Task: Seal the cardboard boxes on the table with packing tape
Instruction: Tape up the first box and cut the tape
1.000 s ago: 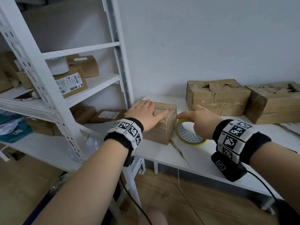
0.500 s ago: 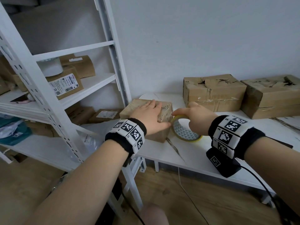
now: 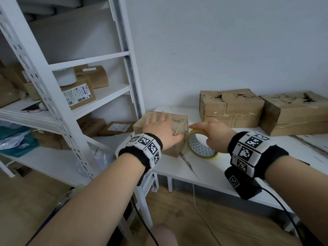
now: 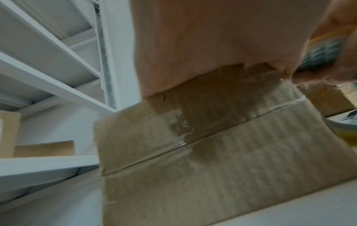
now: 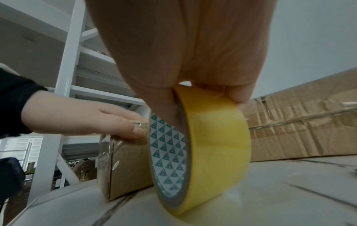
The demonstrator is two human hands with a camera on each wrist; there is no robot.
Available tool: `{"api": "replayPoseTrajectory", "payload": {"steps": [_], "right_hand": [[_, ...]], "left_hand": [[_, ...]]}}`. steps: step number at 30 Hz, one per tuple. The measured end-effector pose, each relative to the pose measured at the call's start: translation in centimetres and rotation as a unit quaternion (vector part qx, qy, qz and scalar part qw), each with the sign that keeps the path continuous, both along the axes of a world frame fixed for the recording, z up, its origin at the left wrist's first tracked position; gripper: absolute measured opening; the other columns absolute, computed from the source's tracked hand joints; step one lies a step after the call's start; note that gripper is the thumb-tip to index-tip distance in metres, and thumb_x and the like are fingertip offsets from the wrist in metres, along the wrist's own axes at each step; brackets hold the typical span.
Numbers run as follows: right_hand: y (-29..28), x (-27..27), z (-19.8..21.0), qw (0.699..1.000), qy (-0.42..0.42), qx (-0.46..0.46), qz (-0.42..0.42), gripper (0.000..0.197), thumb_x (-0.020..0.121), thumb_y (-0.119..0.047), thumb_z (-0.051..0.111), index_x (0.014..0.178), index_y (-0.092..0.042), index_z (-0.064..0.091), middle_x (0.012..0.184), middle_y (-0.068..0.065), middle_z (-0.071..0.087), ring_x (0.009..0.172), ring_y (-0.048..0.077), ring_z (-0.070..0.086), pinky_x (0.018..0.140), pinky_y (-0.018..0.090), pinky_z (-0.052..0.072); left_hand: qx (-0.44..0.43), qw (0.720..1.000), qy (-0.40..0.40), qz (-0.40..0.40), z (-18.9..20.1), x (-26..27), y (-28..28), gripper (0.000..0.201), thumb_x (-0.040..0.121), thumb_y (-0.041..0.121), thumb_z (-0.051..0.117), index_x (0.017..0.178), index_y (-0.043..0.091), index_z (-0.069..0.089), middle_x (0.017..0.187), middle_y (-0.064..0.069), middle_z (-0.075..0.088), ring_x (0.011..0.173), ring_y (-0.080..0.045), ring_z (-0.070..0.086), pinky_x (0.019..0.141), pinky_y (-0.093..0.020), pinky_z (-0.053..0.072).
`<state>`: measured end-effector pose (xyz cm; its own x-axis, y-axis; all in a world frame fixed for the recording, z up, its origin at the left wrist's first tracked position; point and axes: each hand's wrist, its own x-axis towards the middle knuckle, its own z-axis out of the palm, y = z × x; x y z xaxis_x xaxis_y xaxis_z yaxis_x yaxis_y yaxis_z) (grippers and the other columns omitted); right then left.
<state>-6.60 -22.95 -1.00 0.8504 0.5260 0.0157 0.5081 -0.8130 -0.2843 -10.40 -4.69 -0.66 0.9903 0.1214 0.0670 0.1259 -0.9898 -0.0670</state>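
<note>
The small cardboard box (image 3: 160, 132) sits at the near left corner of the white table (image 3: 204, 171), pressed flat from above by the left hand (image 3: 159, 128), fingers straight. Just right of it, against its right face, the yellow tape roll (image 3: 201, 144) is stood on edge and pinched by the right hand (image 3: 215, 134), the nearer one. A printed label is seen on a shelf box (image 3: 78, 95), its writing too small to be read

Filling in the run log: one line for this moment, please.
left hand flat on small box | right hand grips tape roll beside box | roll on table
</note>
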Motion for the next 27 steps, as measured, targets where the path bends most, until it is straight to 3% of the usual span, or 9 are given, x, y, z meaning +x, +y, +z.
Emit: {"api": "replayPoseTrajectory", "payload": {"steps": [2, 5, 11, 15, 17, 20, 23, 25, 27], "right_hand": [[0.0, -0.1, 0.0, 1.000, 0.000, -0.002, -0.002, 0.079, 0.082, 0.008, 0.037, 0.141, -0.045, 0.030, 0.123, 0.009, 0.041, 0.105, 0.027, 0.053, 0.081, 0.030, 0.048], [0.1, -0.4, 0.1, 1.000, 0.004, -0.001, -0.003, 0.079, 0.083, 0.008, 0.038, 0.141, -0.044, 0.030, 0.123, 0.009, 0.041, 0.105, 0.027, 0.053, 0.079, 0.029, 0.047], [-0.6, -1.8, 0.7, 1.000, 0.027, -0.011, 0.004, 0.072, 0.086, -0.009, 0.050, 0.144, -0.042, 0.024, 0.119, 0.008, 0.043, 0.090, 0.021, 0.052, 0.070, 0.025, 0.044], [-1.2, -3.4, 1.7, 0.999, 0.048, -0.011, 0.022, 0.074, 0.085, -0.018, 0.056, 0.147, -0.038, 0.020, 0.082, -0.006, 0.047, 0.067, 0.010, 0.050, 0.053, 0.018, 0.041], [-1.7, -4.2, 2.0, 0.998, 0.063, 0.004, 0.019, 0.074, 0.085, -0.021, 0.058, 0.147, -0.037, 0.020, 0.081, -0.009, 0.050, 0.064, 0.007, 0.051, 0.051, 0.017, 0.040], [-2.3, -5.2, 2.3, 0.996, 0.077, 0.054, 0.005, 0.070, 0.083, -0.034, 0.067, 0.142, -0.029, 0.031, 0.104, -0.004, 0.057, 0.083, 0.013, 0.057, 0.059, 0.017, 0.044], [-2.3, -6.2, 2.4, 0.994, 0.082, 0.070, -0.010, 0.071, 0.079, -0.045, 0.068, 0.137, -0.021, 0.036, 0.107, -0.001, 0.055, 0.091, 0.014, 0.054, 0.064, 0.018, 0.045], [-2.2, -6.6, 2.3, 0.994, 0.078, 0.075, -0.013, 0.075, 0.081, -0.049, 0.065, 0.142, -0.018, 0.033, 0.125, 0.003, 0.054, 0.108, 0.017, 0.053, 0.081, 0.022, 0.044], [-2.3, -7.0, 2.3, 0.993, 0.088, 0.083, -0.005, 0.076, 0.085, -0.051, 0.058, 0.146, -0.017, 0.027, 0.139, 0.004, 0.047, 0.125, 0.019, 0.046, 0.093, 0.025, 0.038]], "left_hand": [[0.002, 0.998, 0.008, 0.067, 0.1, -0.6, -0.1, 0.115, 0.067, 0.088, 0.033, 0.150, 0.012, 0.012, 0.156, -0.021, 0.012, 0.144, -0.036, 0.013, 0.117, -0.046, 0.012], [-0.003, 0.997, 0.012, 0.070, 0.3, -0.5, 0.5, 0.126, 0.057, 0.095, 0.030, 0.149, 0.010, 0.017, 0.154, -0.021, 0.019, 0.142, -0.034, 0.019, 0.117, -0.043, 0.017], [-0.010, 1.000, 0.012, 0.000, 0.0, -0.2, 2.1, 0.112, 0.066, 0.088, 0.038, 0.152, 0.020, 0.012, 0.159, -0.008, 0.010, 0.146, -0.023, 0.008, 0.119, -0.040, 0.007], [-0.032, 0.999, -0.001, -0.027, 0.1, -0.3, 1.4, 0.103, 0.073, 0.080, 0.045, 0.152, 0.021, 0.012, 0.159, -0.008, 0.008, 0.146, -0.023, 0.007, 0.117, -0.039, 0.004], [-0.056, 0.997, -0.006, -0.048, 0.3, -0.3, 1.1, 0.097, 0.076, 0.073, 0.051, 0.151, 0.024, 0.015, 0.159, -0.007, 0.011, 0.146, -0.023, 0.010, 0.117, -0.039, 0.005], [-0.141, 0.986, -0.028, -0.078, 0.0, -0.4, 0.8, 0.083, 0.077, 0.059, 0.063, 0.147, 0.030, 0.029, 0.156, -0.002, 0.022, 0.143, -0.022, 0.019, 0.116, -0.037, 0.013], [-0.221, 0.968, -0.070, -0.090, -0.6, -0.8, 0.5, 0.071, 0.078, 0.048, 0.069, 0.141, 0.031, 0.040, 0.145, 0.004, 0.032, 0.133, -0.015, 0.032, 0.111, -0.030, 0.026], [-0.217, 0.969, -0.080, -0.092, -0.8, -1.0, 0.3, 0.068, 0.081, 0.044, 0.067, 0.142, 0.030, 0.040, 0.148, 0.004, 0.031, 0.133, -0.015, 0.033, 0.110, -0.028, 0.024], [-0.178, 0.977, -0.069, -0.100, -0.8, -0.9, 0.1, 0.066, 0.086, 0.044, 0.060, 0.145, 0.028, 0.034, 0.155, 0.000, 0.025, 0.142, -0.021, 0.022, 0.115, -0.034, 0.016]]}}
